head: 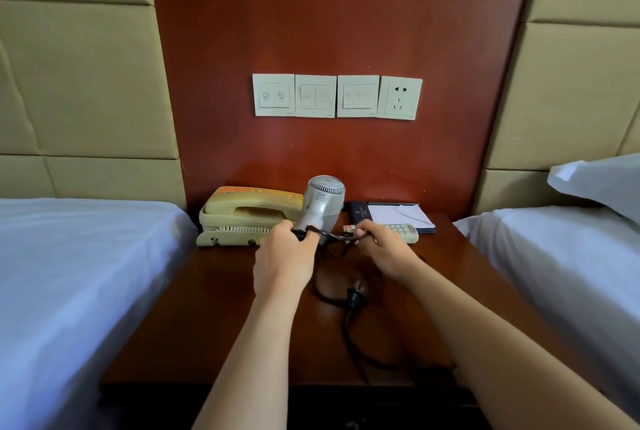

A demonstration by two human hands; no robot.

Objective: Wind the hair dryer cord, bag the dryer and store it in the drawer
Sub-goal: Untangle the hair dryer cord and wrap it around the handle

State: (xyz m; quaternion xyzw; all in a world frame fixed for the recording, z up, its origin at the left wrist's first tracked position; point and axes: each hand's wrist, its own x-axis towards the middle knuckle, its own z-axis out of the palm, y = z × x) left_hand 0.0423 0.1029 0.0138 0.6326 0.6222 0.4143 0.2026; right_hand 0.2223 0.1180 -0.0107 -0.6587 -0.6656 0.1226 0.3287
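A silver hair dryer (322, 201) stands upright above the dark wooden nightstand (214, 308), its round grille facing me. My left hand (282, 258) is closed around the dryer's handle with a loop of the black cord (343, 298) over its fingers. My right hand (384, 251) pinches the same cord a little to the right, stretched between both hands. The rest of the cord lies slack on the nightstand, with its black plug (355, 296) between my forearms. No bag or drawer is in view.
A beige telephone (242, 218) sits at the nightstand's back left. A remote control (401, 230) and a dark folder with a notepad (398, 214) lie at the back right. Beds with white sheets (69, 273) flank both sides. Wall switches and a socket (400, 97) are above.
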